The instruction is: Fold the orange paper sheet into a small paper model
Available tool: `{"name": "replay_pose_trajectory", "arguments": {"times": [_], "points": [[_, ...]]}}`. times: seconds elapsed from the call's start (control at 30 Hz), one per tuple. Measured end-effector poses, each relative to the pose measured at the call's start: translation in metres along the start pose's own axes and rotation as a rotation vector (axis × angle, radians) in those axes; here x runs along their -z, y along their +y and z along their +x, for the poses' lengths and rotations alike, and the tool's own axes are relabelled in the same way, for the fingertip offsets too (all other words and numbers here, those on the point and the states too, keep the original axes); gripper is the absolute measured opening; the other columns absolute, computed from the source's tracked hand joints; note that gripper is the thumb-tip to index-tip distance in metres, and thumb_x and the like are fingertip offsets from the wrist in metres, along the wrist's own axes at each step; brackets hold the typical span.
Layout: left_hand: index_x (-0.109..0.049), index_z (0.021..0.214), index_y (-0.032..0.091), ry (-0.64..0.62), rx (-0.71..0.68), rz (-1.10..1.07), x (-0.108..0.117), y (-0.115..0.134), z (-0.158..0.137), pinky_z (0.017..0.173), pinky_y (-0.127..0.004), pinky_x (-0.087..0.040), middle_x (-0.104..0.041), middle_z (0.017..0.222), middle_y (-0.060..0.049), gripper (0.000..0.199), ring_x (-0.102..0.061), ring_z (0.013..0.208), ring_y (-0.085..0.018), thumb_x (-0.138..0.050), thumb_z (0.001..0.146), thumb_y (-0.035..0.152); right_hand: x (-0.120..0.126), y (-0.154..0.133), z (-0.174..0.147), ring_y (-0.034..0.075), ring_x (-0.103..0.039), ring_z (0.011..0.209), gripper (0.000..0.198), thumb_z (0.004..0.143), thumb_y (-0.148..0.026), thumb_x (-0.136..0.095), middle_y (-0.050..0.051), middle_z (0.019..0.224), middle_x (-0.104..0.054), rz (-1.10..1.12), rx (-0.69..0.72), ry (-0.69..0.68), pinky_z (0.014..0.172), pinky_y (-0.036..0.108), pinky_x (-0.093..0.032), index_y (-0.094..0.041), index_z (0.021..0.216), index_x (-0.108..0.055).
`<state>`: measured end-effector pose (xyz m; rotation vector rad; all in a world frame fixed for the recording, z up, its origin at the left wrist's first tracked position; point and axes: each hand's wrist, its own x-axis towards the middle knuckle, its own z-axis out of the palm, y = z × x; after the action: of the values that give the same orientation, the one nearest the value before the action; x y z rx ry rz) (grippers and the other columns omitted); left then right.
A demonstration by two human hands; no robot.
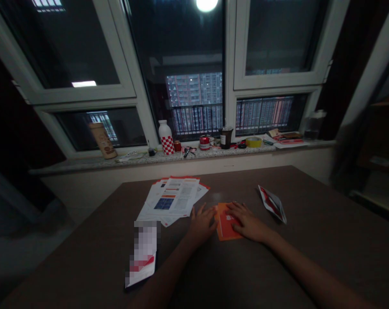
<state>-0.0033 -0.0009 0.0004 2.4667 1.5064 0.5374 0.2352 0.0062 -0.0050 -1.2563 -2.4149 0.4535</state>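
An orange and red folded leaflet point(225, 231) with white print lies flat on the dark table, between my two hands. My right hand point(250, 223) rests on its right side, fingers spread and laid flat over the cover. At its left edge is my left hand point(202, 224), palm down with the fingers apart; its fingertips are close to the paper, and whether they touch it I cannot tell. Behind my left hand, a fanned pile of printed sheets point(178, 197) with orange edges covers part of the table.
A partly blurred-out flat item point(146, 273) with a dark edge lies at the left. On the right, a folded paper point(272, 204) stands slightly open. The windowsill point(133, 162) carries a checkered bottle point(167, 139), a tan tumbler point(103, 140), a dark cup point(225, 138) and yellow tape point(254, 142).
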Motion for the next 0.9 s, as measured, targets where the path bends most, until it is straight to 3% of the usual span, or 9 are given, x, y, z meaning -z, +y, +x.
{"name": "replay_pose_trajectory", "arguments": {"times": [0.37, 0.6, 0.9], "points": [[-0.052, 0.131, 0.031, -0.002, 0.012, 0.031, 0.001, -0.003, 0.0, 0.113, -0.067, -0.005, -0.047, 0.147, -0.001, 0.04, -0.025, 0.143, -0.032, -0.05, 0.091, 0.037, 0.007, -0.006, 0.0, 0.027, -0.017, 0.146, 0.057, 0.084, -0.031, -0.053, 0.005, 0.156, -0.03, -0.017, 0.019, -0.078, 0.118, 0.054, -0.007, -0.028, 0.141, -0.047], [-0.044, 0.137, 0.022, 0.019, 0.006, 0.093, -0.001, 0.0, 0.001, 0.118, -0.059, -0.009, -0.052, 0.142, -0.006, 0.047, -0.026, 0.143, -0.029, -0.045, 0.094, 0.039, 0.007, -0.012, 0.004, 0.025, -0.013, 0.147, 0.063, 0.081, -0.031, -0.055, 0.003, 0.157, -0.029, -0.027, 0.045, -0.135, 0.118, 0.05, -0.004, -0.028, 0.143, -0.043], [-0.054, 0.127, 0.021, 0.088, -0.002, 0.105, -0.002, 0.001, -0.002, 0.117, -0.058, -0.014, -0.049, 0.144, -0.007, 0.039, -0.026, 0.142, -0.033, -0.051, 0.092, 0.038, 0.006, -0.014, 0.006, 0.026, -0.012, 0.147, 0.063, 0.082, -0.034, -0.055, 0.003, 0.158, -0.026, -0.031, 0.023, -0.141, 0.118, 0.05, -0.003, -0.029, 0.144, -0.042]]}}
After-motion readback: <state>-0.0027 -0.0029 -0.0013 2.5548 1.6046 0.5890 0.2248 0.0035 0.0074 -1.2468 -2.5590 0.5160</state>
